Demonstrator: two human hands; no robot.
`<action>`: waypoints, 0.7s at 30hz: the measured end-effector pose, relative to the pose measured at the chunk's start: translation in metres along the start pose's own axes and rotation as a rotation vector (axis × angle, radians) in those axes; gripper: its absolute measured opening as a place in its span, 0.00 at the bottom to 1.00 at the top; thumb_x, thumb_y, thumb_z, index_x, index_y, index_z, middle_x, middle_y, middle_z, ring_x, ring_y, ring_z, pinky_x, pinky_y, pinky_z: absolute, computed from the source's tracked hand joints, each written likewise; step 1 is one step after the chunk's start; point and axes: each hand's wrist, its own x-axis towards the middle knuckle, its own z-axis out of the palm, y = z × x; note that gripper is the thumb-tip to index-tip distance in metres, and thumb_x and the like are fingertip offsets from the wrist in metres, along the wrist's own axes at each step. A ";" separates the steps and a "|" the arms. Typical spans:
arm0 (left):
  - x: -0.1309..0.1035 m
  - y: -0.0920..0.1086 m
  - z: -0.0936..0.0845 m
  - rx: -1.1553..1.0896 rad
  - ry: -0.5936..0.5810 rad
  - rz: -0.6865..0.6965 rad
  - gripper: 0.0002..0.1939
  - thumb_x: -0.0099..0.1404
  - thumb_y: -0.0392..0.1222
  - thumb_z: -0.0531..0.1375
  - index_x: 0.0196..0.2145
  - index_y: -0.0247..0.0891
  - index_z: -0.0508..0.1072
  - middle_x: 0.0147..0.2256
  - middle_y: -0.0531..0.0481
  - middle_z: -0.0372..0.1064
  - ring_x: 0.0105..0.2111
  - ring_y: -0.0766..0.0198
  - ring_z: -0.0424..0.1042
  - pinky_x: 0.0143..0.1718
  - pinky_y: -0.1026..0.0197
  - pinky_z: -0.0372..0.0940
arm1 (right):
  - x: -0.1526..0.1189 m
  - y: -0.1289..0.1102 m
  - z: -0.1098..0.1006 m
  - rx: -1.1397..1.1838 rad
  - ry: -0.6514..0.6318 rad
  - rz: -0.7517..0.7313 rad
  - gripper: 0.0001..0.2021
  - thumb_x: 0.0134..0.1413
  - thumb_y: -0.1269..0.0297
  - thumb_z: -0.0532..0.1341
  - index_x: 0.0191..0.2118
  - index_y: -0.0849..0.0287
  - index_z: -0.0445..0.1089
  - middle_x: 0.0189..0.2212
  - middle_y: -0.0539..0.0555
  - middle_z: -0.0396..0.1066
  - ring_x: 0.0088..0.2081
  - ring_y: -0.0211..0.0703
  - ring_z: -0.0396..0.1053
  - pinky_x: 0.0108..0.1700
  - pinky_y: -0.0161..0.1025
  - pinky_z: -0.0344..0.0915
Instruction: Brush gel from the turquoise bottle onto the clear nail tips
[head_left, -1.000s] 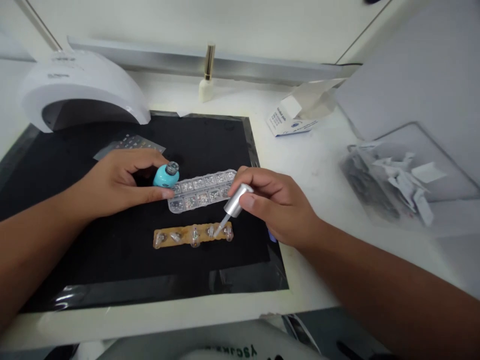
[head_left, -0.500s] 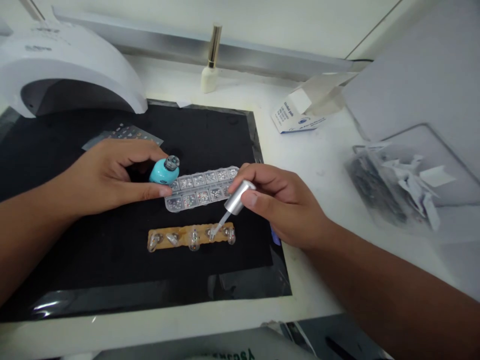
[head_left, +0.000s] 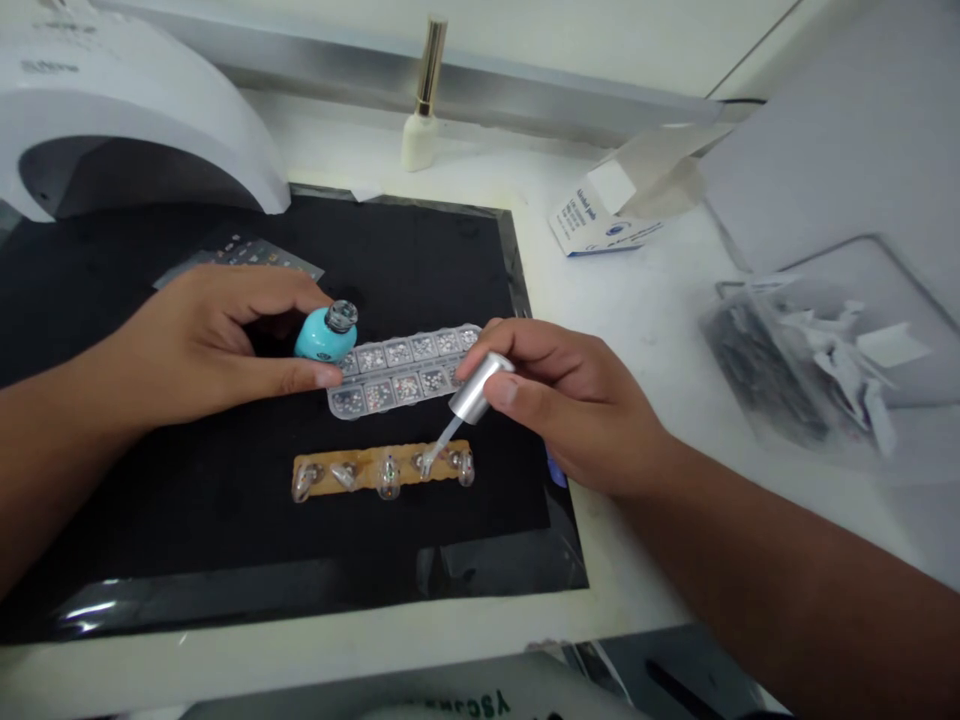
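My left hand [head_left: 240,330] is closed round a turquoise nail polish bottle [head_left: 324,338], tilted, with its dark neck uncapped. Between the thumb and fingers of my right hand [head_left: 562,400] is the silver-capped nail polish brush [head_left: 474,388]. Its bristles point down and meet one of several clear, glittery false nails [head_left: 388,477]. These nails are fixed along a tan strip [head_left: 367,468] lying on the black mat [head_left: 225,510]. Just behind the strip sits a clear rhinestone case [head_left: 405,370] with small compartments; my right fingers cover its right end.
A white nail lamp [head_left: 150,90] stands at the back left, near a sticker sheet [head_left: 255,255]. A pale bottle with a gold cap [head_left: 420,140] is behind the mat. An alcohol pad box [head_left: 607,215] and a clear bin [head_left: 795,370] are at the right.
The view has shifted slightly. Both hands keep their holds, and the brush tip stays at the same false nail, second from the right.
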 end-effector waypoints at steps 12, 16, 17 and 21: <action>0.000 0.001 0.000 0.013 0.017 0.009 0.14 0.58 0.58 0.68 0.36 0.49 0.77 0.33 0.58 0.74 0.33 0.63 0.71 0.34 0.66 0.64 | 0.001 -0.001 0.001 -0.017 0.040 0.072 0.15 0.57 0.51 0.64 0.32 0.60 0.71 0.27 0.50 0.68 0.29 0.36 0.65 0.33 0.37 0.61; 0.000 0.000 0.001 0.001 0.017 0.015 0.13 0.59 0.57 0.68 0.36 0.48 0.77 0.34 0.57 0.75 0.33 0.63 0.72 0.34 0.65 0.64 | 0.000 -0.002 0.002 -0.008 0.052 0.084 0.14 0.57 0.53 0.64 0.32 0.60 0.70 0.27 0.50 0.68 0.29 0.36 0.65 0.33 0.37 0.60; 0.000 0.000 0.001 0.005 0.020 0.018 0.14 0.58 0.57 0.68 0.36 0.48 0.77 0.34 0.57 0.75 0.32 0.63 0.72 0.34 0.65 0.64 | 0.001 -0.002 0.002 -0.004 0.055 0.089 0.14 0.57 0.53 0.64 0.32 0.60 0.70 0.27 0.50 0.68 0.29 0.36 0.65 0.33 0.37 0.60; 0.001 0.000 0.002 0.016 0.033 0.026 0.15 0.58 0.59 0.68 0.35 0.48 0.77 0.33 0.56 0.75 0.31 0.63 0.72 0.32 0.64 0.64 | 0.001 -0.002 0.002 0.013 0.059 0.105 0.15 0.57 0.51 0.64 0.32 0.60 0.70 0.26 0.49 0.68 0.28 0.36 0.64 0.32 0.36 0.60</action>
